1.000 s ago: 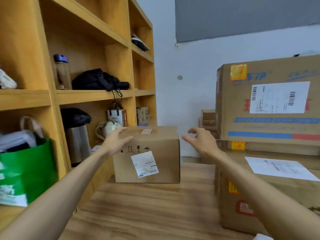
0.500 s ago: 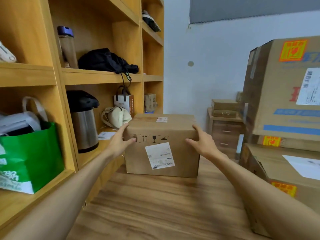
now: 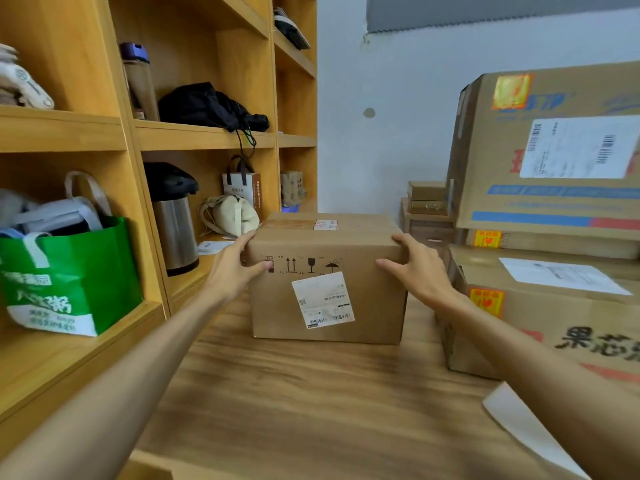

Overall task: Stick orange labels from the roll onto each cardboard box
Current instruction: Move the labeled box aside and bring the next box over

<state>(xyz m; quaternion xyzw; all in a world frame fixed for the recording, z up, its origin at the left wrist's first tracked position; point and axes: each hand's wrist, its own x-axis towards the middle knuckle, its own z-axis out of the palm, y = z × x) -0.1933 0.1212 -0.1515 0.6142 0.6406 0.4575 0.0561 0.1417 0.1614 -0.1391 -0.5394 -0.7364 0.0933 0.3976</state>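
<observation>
Small box sits upright on the tabletop, toward the far edge, w/ its left side close to the shelf unit. Left hand is pressed flat on the box's upper left corner, thumb across the front face near the handling symbols, fingers wrapped round the side. Right hand clamps the upper right corner the same way: thumb on the front, fingers over the top edge. Both hands pressed on the box from opposite sides, nothing else in either.

Front of the small box carries a white shipping label, tilted a bit, below the symbols; a small pale sticker on top. No orange label visible on it.

Along the right edge of the tabletop: low box w/ an orange label on its near corner and a white sheet on top. Above it a flat box w/ another orange label, then a big box w/ an orange label at its upper left. White paper lies at the near right edge.

Shelf unit holds a green bag, thermos, black bag.
</observation>
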